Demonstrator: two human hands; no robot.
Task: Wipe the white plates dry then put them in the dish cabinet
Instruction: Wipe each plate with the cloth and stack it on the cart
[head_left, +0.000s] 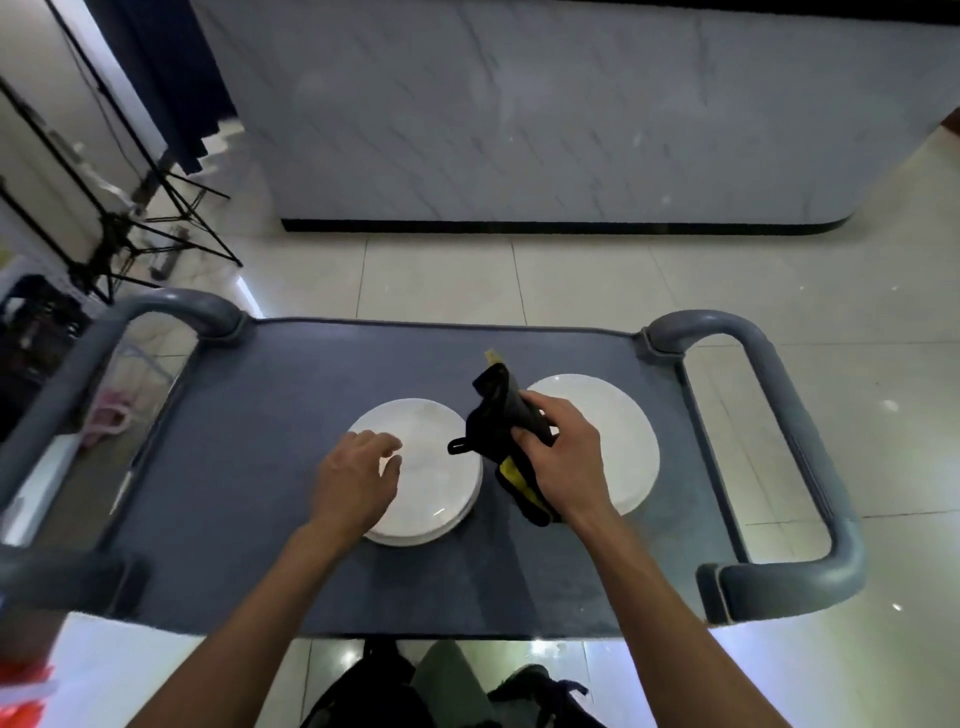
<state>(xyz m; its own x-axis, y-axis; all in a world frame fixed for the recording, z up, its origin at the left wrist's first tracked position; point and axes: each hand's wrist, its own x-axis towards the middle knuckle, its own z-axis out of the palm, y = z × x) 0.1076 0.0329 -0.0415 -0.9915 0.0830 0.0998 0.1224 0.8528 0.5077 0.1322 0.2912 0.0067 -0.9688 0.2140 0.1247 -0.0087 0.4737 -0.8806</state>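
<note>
Two lots of white plates lie on the grey cart top (249, 467). The left one is a small stack of white plates (436, 483); my left hand (358, 480) rests on its near left rim with fingers loosely curled over the edge. A single white plate (623, 431) lies to the right. My right hand (563, 457) grips a black and yellow cloth (501, 421) bunched up above the gap between the plates, partly covering the right plate.
The cart has grey loop handles at the left (156, 306) and right (810, 415). Beyond it stands a marble-faced counter (519, 130) on a tiled floor. Black tripod stands (119, 228) are at the far left. My shoes show below the cart.
</note>
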